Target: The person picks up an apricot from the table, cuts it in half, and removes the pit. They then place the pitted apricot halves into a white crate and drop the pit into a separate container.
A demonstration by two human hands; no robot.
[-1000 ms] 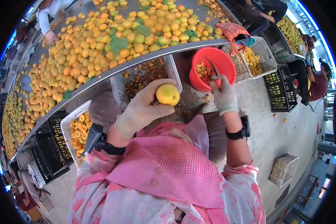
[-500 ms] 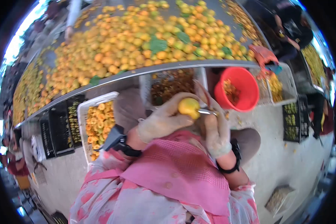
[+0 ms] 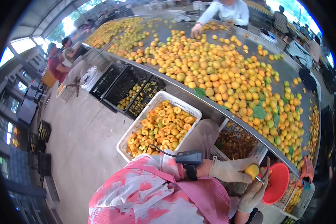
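Note:
My gloved left hand [image 3: 230, 170] is closed around a yellow apricot [image 3: 252, 171]. In my gloved right hand [image 3: 251, 195] is a pliers-like tool [image 3: 260, 179] with a shiny metal tip and a long curved handle. Its tip meets the apricot or lies right beside it; the exact contact is hidden. Just right of my hands is a red bucket [image 3: 277, 183]. Behind them, under the table edge, a crate [image 3: 260, 152] holds brown scraps. A white crate [image 3: 122, 146] full of halved apricots [image 3: 162, 127] stands to my left.
A metal table [image 3: 222, 118] piled with whole apricots [image 3: 220, 74] runs diagonally ahead. Black crates [image 3: 114, 87] stand along its left side. Across it, a person in white [image 3: 224, 15] reaches onto the fruit. Other people [image 3: 59, 63] sit farther left. A red cloth [image 3: 307, 168] hangs at the table's right corner.
My view has swung left and up, so my hands now appear at the lower right. Both hands still hold the apricot and the tool close together.

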